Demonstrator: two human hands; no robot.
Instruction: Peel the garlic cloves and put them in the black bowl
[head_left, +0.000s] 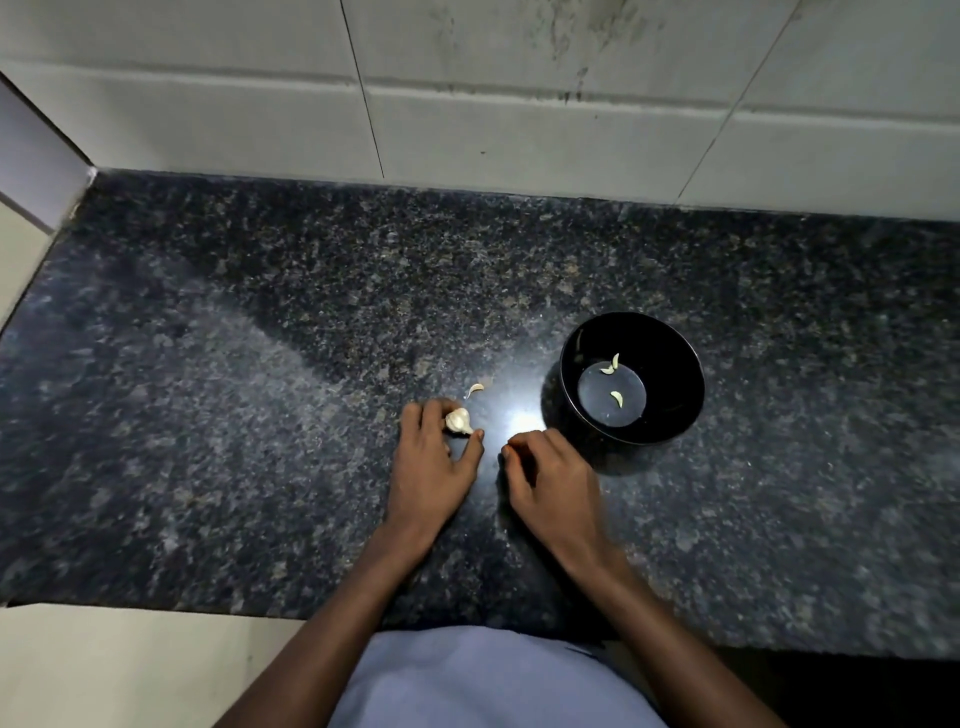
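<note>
A person is leaning over a dark speckled granite bench (260, 364). The left hand (434, 457) is pinching a small white garlic bulb (459, 421) against the bench. The right hand (545, 478) is resting just beside it, fingers curled; whether it is holding anything cannot be told. A round black bowl (670, 364) is sitting just right of the hands, holding three pale peeled cloves (617, 398). A scrap of papery garlic skin (475, 389) is lying just beyond the bulb.
</note>
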